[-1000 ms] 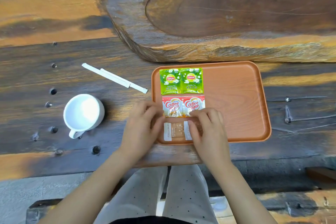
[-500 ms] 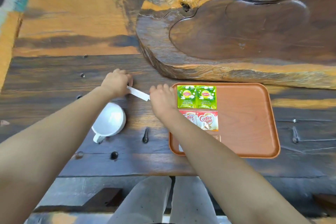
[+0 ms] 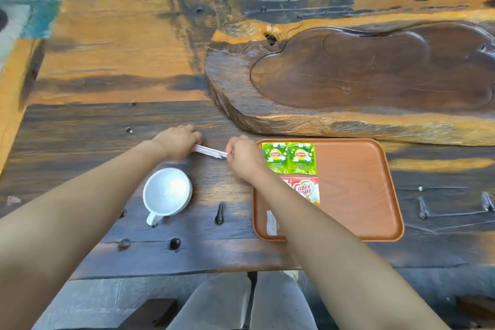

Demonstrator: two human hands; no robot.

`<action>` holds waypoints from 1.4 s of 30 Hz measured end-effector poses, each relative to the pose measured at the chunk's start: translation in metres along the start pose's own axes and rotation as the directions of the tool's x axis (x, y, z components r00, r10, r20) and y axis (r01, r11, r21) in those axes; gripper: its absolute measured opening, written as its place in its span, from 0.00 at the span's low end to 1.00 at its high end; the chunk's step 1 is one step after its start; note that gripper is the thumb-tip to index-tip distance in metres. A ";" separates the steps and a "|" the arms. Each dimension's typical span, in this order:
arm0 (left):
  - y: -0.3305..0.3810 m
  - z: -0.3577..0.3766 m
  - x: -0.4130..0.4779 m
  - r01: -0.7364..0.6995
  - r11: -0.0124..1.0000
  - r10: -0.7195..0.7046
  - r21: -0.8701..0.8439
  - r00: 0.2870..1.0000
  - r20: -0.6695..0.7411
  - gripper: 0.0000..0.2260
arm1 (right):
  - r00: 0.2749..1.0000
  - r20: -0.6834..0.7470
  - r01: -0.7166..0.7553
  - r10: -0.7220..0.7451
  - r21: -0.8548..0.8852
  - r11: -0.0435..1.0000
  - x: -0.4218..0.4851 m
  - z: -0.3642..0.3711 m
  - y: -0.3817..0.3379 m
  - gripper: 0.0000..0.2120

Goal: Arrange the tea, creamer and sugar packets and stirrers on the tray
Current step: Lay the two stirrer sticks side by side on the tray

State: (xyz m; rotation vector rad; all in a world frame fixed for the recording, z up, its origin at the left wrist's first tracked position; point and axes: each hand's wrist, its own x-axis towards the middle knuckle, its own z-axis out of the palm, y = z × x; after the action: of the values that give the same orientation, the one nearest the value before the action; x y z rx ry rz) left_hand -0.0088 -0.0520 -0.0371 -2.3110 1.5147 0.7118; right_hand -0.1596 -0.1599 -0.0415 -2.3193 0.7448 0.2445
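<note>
An orange tray lies on the dark wooden table. Two green tea packets sit side by side at its far left corner. Below them lie red and white creamer packets, partly hidden by my right forearm. A sliver of a white-edged sugar packet shows near the tray's front left. Left of the tray, white paper-wrapped stirrers lie on the table. My left hand grips their left end and my right hand pinches their right end.
A white cup stands on the table, close below my left hand. A big carved wooden slab rises just behind the tray. Metal studs and nails dot the planks. The table's front edge runs above my knees.
Both hands left the sugar packets at the tray's front and reached left to the stirrers. They now hold the stirrers at both ends. The view shifted left and up.
</note>
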 end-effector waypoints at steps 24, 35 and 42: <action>0.147 -0.084 -0.022 -0.041 0.385 -0.302 -0.922 0.938 -0.167 0.02 | 0.928 0.048 -0.262 0.370 0.789 0.555 -0.096 -0.160 0.120 0.09; 0.202 -0.057 -0.039 0.020 -0.528 -0.290 -0.849 0.935 0.203 0.10 | 0.844 0.170 -0.423 0.508 0.793 0.438 -0.150 -0.120 0.193 0.10; 0.210 -0.029 -0.064 -0.033 -0.690 -0.335 -0.723 0.900 0.279 0.11 | 0.837 0.139 -0.485 0.528 0.635 0.601 -0.142 -0.068 0.206 0.05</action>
State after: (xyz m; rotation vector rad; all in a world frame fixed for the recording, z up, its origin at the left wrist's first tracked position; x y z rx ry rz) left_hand -0.2141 -0.1020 0.0288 -3.4954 -1.0319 2.8208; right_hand -0.3958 -0.2662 -0.0521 -1.4081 1.2911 0.1254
